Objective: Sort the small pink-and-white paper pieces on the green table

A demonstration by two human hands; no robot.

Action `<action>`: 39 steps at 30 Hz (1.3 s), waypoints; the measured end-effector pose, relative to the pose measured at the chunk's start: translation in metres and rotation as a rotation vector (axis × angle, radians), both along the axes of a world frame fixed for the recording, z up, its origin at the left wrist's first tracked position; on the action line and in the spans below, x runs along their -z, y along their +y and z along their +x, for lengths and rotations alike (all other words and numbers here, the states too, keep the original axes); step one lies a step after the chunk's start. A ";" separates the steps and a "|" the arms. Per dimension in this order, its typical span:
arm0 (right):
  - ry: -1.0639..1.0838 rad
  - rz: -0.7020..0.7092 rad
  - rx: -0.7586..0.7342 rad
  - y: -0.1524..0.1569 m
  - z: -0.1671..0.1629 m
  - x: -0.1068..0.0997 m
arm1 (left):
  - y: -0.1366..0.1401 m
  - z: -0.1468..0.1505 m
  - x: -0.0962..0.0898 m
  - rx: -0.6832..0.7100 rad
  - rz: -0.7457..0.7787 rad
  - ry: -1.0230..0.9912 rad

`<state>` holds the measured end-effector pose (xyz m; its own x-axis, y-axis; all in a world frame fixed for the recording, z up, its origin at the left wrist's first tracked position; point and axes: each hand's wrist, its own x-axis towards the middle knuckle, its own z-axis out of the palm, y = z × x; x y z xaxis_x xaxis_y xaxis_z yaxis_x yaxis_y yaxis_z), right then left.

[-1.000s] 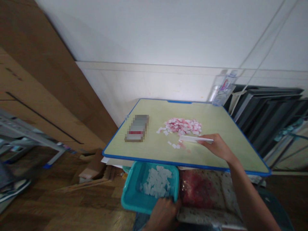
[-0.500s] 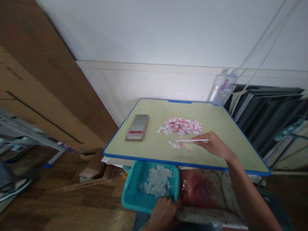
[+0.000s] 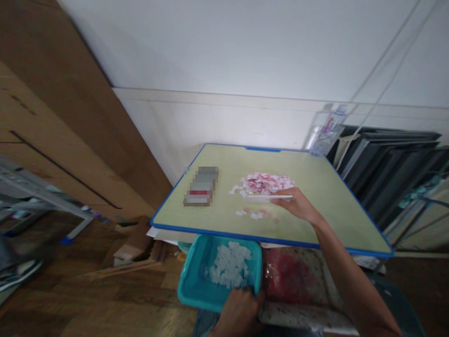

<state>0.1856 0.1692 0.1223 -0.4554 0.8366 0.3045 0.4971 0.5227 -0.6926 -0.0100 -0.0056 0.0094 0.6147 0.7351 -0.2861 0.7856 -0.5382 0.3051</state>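
Note:
My right hand (image 3: 296, 203) is closed on a thin white flat stick (image 3: 261, 197), which points left across the front of a pile of small pink-and-white paper-like pieces (image 3: 266, 181). Several loose pieces (image 3: 255, 216) lie on the board in front of the stick. Down below the board's front edge, my left hand (image 3: 240, 309) is closed at the near right corner of a teal plastic basin (image 3: 191, 285); its fingertips are hidden. Small white pieces (image 3: 231, 264) are heaped inside the basin.
The blue-edged, pale yellow board (image 3: 301, 164) carries a blurred-out flat object (image 3: 201, 187) at left and a clear bottle (image 3: 328, 133) at its back right corner. A red-stained surface (image 3: 291, 276) lies beside the basin. Dark panels (image 3: 393, 154) lean at right.
My right hand has moved left and slightly back with the stick, closer to the pile. A few loose pieces have shifted left on the board. My left hand has stayed at the basin.

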 end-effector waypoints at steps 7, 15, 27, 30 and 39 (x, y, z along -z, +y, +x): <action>0.009 -0.108 -0.084 0.015 0.013 0.015 | -0.002 -0.002 0.008 -0.001 0.020 -0.021; -0.026 -0.247 -0.157 -0.009 0.057 0.006 | -0.001 -0.002 0.003 0.002 -0.023 -0.018; -0.070 -0.195 -0.194 -0.026 0.088 -0.012 | -0.002 0.000 0.001 -0.014 -0.024 -0.001; -0.063 -0.179 -0.251 -0.020 0.072 -0.013 | -0.001 0.000 -0.001 -0.008 -0.017 0.018; -0.005 -0.215 -0.210 -0.010 0.047 -0.001 | 0.000 0.001 -0.002 -0.008 -0.005 0.017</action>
